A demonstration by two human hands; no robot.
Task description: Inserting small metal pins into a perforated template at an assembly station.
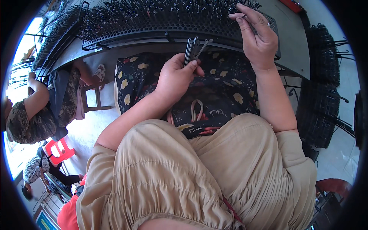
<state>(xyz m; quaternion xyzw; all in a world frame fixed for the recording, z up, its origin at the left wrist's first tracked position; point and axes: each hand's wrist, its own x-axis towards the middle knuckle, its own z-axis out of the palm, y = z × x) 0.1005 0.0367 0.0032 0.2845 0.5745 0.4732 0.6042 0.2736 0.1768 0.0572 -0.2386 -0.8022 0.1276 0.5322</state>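
Observation:
My left hand (177, 73) is closed round a small bundle of slim grey metal pieces (190, 50), held above my lap. They point upward, and one with a small looped end leans out to the right. My right hand (260, 40) is raised over the right end of a black perforated rack (153, 33). Its thumb and fingertips come together; whatever may be between them is too small to make out. From the rack rises a dense row of thin dark hooked pins (161, 13). A dark floral cloth (138, 78) covers my lap below both hands.
At the left, a second rack of pins (57, 34) continues along the grey table (289, 42), with another person (30, 111) seated there. Stacked black racks (324, 57) stand at the right. Behind on the left are a red stool (59, 151) and a further person (36, 168).

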